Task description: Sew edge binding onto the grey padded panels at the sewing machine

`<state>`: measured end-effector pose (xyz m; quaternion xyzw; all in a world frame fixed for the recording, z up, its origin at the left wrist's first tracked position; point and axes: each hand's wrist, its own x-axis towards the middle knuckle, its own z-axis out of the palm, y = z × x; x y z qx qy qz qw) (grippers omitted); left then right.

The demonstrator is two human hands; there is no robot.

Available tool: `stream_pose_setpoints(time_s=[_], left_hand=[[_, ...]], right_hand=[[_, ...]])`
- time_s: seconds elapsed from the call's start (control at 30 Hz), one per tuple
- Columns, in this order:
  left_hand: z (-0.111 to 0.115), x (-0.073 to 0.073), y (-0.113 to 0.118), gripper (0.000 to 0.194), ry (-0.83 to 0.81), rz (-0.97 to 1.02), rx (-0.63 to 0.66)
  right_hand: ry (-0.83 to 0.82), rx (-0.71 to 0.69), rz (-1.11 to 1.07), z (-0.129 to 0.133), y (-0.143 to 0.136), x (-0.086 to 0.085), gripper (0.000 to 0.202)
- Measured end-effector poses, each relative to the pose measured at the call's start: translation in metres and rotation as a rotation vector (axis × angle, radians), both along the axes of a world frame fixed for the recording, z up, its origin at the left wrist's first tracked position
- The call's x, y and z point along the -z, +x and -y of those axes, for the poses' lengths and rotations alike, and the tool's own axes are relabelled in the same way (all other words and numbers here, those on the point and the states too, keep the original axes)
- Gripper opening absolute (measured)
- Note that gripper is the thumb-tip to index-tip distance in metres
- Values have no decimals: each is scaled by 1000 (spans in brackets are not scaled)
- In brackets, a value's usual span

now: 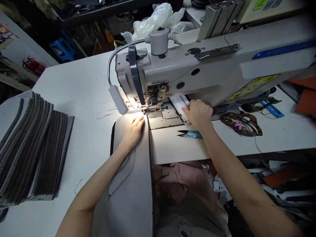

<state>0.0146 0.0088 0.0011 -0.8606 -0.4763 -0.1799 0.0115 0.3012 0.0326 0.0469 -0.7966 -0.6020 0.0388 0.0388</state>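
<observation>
A long grey fabric panel [138, 187] with dark edging runs from the sewing machine [182, 69] down over the table's front edge. My left hand [133, 131] lies on its upper end, fingers extended just in front of the lit needle area. On the machine bed, my right hand [199, 113] grips a white strip-like piece [179, 106] under the machine arm, thumb on its edge. Blue thread snips [190, 134] lie beside my right wrist. A small lamp [118, 99] shines on the needle area.
Stacked grey padded pieces [37, 148] fill the table's left side. A brown hair band [241, 124] and a blue tool [273, 109] lie to the right. White plastic bags [155, 21] are behind the machine. Loose threads lie on the white table [81, 82].
</observation>
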Motion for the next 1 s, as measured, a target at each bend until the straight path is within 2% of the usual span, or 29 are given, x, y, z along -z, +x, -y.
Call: stream_pose_setpoints(time_s=[0.1,0.17,0.23,0.3,0.37,0.47,0.53,0.6,0.67,0.77,0.87,1.0], left_hand=[[1,-1,0,42,11,-2,0],[2,-3,0,42,6,8,2],[3,-6,0,38,-12,21,35],[3,-9,0,34,-29,34,82],[3,-9,0,32,-44,49,102],[2,-9,0,33,-59,71,92],[2,-8,0,34,-62,84,97],[3,-8,0,32,-56,100,67],[5,-9,0,29,-39,126,8],[7,-11,-1,31,-48,166,15],[8,-14,-1,35,-99,188,91],[10,-20,1,28,-124,204,91]], right_hand=[[-96,90,-29,-5,-1,-3,44],[-102,108,-37,-3,-1,-6,43],[13,100,-22,5,0,-8,35],[213,54,-29,22,0,-9,28],[444,-73,-110,46,-4,-8,28],[733,-436,-373,91,-22,-5,20],[788,-699,-582,121,-40,-3,26],[737,-901,-747,145,-57,-4,31],[663,-1051,-839,161,-70,-6,26],[632,-1176,-871,171,-80,-7,22],[646,-1192,-839,172,-81,-4,26],[619,-1223,-813,172,-78,-1,25]])
